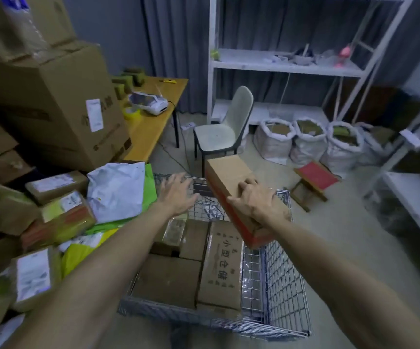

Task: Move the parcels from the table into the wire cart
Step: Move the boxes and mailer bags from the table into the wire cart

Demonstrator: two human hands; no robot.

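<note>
Parcels: a heap of small brown cardboard parcels with white labels [58,185] sits at left, mixed with a crumpled white poly mailer [116,187] and green poly mailers [149,187], just beside the silver wire cart [279,280]. Right hand [256,197] grips a long brown cardboard box with a red edge [229,172] from on top, fingers curled over it. That box is tilted, near end low, over the cart's right wall. Left hand [178,195] is open, fingers spread, palm down, over the cart's far end, holding nothing. In the cart: a brown carton printed with black characters [222,263] lies flat, a plain brown carton [168,280] just left of it, smaller boxes behind them. A big brown carton [53,102] rises behind the heap, at the near end of the yellow wooden surface [153,122], which also carries a white device [151,103] and a yellow tape roll [131,112]. Beyond the cart: pale chair [226,129], red-topped stool [314,177], white sacks [277,139], white shelf rack [287,66].
</note>
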